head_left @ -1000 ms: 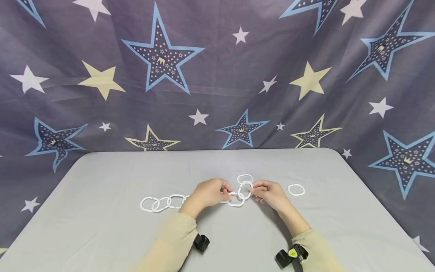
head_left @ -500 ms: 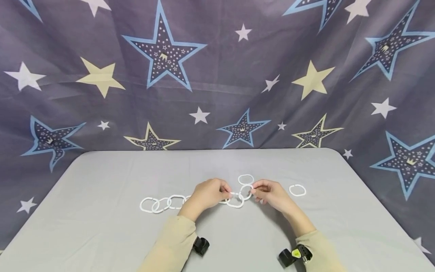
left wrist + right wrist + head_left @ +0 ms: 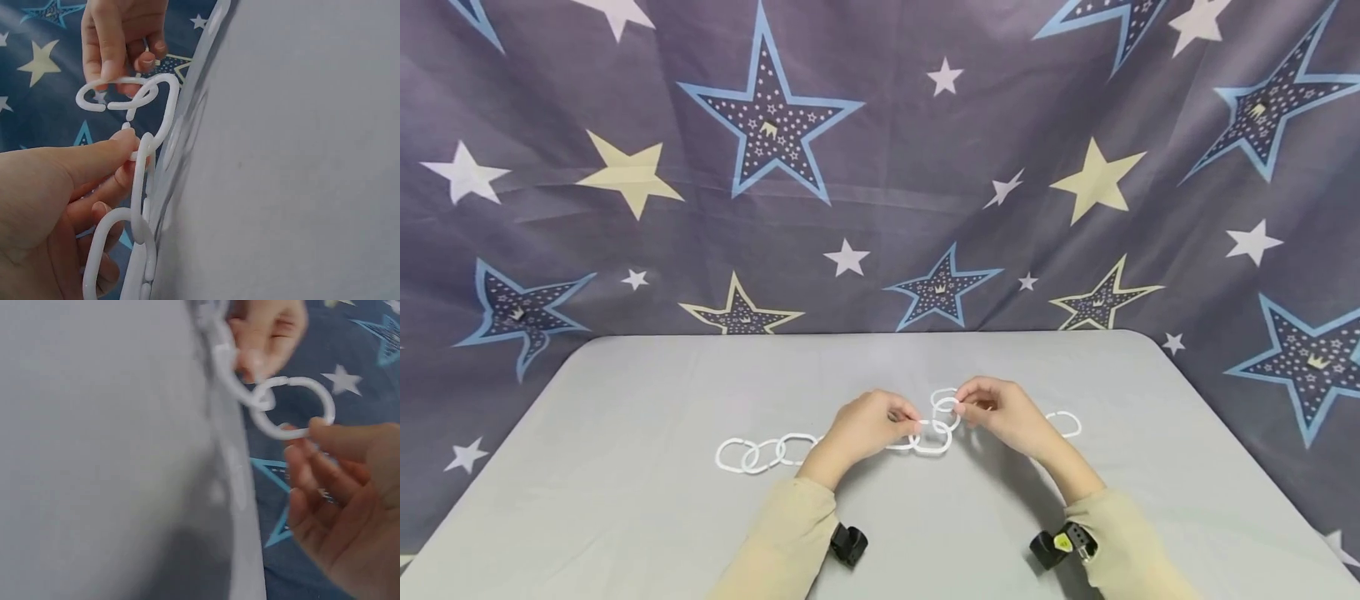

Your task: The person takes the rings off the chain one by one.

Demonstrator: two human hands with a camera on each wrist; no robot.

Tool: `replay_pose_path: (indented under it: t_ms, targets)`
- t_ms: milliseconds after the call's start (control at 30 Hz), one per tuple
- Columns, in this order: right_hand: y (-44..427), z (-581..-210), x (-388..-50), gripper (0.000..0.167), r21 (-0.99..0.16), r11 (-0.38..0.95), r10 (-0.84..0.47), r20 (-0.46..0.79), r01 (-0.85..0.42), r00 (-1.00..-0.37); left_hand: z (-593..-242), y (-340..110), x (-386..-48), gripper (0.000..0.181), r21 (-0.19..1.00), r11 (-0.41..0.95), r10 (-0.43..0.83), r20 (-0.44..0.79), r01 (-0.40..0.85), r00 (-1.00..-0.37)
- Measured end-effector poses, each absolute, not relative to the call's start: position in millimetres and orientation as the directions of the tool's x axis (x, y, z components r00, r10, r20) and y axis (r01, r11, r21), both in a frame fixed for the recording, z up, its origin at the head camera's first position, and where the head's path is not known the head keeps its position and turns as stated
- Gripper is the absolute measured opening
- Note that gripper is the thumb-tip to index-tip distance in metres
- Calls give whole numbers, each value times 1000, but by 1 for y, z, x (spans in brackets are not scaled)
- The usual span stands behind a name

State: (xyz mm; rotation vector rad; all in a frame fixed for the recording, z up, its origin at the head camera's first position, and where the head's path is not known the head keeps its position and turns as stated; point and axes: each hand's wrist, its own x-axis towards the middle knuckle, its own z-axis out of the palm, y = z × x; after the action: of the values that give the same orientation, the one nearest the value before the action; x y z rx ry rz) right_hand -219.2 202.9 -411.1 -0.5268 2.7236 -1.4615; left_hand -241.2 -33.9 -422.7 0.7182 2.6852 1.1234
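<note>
A chain of white plastic links (image 3: pixel 730 454) lies across the table and passes behind my left hand (image 3: pixel 871 425). That hand pinches a link (image 3: pixel 139 187) near the chain's right end. Between thumb and fingers my right hand (image 3: pixel 1003 412) pinches a white link (image 3: pixel 325 400), which has a small gap on its rim and hooks through the neighbouring one. Behind it, a further white link (image 3: pixel 942 392) shows by the right fingertips; whether it is joined cannot be told.
A separate white link (image 3: pixel 1067 423) lies to the right, partly behind the right wrist. The grey table (image 3: pixel 625 517) ends at a back edge against a star-patterned cloth (image 3: pixel 880 208). Black devices (image 3: pixel 848 546) are strapped at both wrists.
The right hand has moved slightly up and away, tilting its pinched link. The left hand keeps its pinch and has barely moved. The view has shifted a little.
</note>
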Motion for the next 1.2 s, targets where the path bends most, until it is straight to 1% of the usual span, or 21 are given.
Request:
replay_pose_path:
  t_ms: [133, 300, 467, 667, 967, 1200]
  targets:
    - [196, -414, -219, 9, -721, 570, -328, 241, -394, -914, -422, -34, -241, 10, 701, 602, 479, 67, 383, -875]
    - [189, -416, -219, 8, -642, 612, -337, 317, -462, -887, -421, -35, -241, 10, 699, 605, 478, 64, 382, -876]
    - [185, -416, -220, 9, -625, 637, -285, 353, -451, -891, -419, -36, -240, 10, 707, 597, 479, 65, 379, -876]
    - [181, -415, -221, 10, -620, 647, -273, 354, -443, -894, -418, -38, -240, 10, 705, 600, 480, 61, 378, -875]
    - [184, -424, -219, 9, -590, 670, -244, 399, -451, -884, -420, -34, -239, 10, 702, 604, 490, 45, 377, -870]
    - [183, -426, -222, 10, -579, 690, -232, 390, -434, -891, -421, -33, -238, 10, 698, 605, 490, 52, 382, -870]
